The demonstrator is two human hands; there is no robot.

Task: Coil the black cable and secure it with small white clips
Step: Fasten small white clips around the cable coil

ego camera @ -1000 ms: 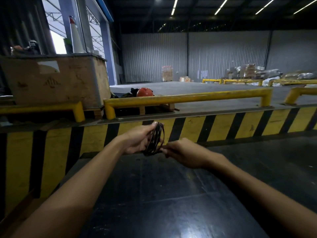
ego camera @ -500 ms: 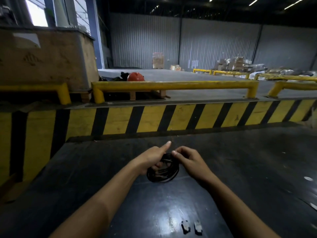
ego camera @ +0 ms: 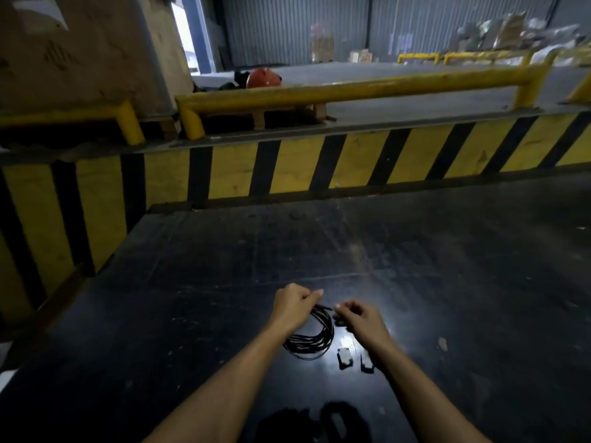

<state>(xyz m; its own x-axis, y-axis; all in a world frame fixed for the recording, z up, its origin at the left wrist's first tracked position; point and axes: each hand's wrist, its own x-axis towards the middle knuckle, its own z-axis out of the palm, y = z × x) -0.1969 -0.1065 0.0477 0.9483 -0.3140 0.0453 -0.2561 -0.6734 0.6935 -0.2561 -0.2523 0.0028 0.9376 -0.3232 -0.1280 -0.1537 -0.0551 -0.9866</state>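
The black cable (ego camera: 311, 342) is wound into a coil of several loops and rests on the dark tabletop (ego camera: 198, 314). My left hand (ego camera: 294, 306) pinches the coil's upper part, thumb pointing right. Just right of it, my right hand (ego camera: 358, 318) is curled with its fingertips near the cable's loose end; whether it grips the cable is unclear. Two small white clips lie on the table by my right wrist, one clip (ego camera: 344, 358) beside the coil and the other clip (ego camera: 366, 362) partly under my forearm.
A yellow-and-black striped barrier (ego camera: 319, 167) rises behind the table. Yellow guard rails (ego camera: 351, 91), a large brown crate (ego camera: 83, 52) and a red helmet (ego camera: 262, 79) stand beyond it. A small pale scrap (ego camera: 442, 343) lies to the right.
Both hands have lowered the coil from in front of the barrier down onto the table. The view has tilted down, and the two clips have come into sight.
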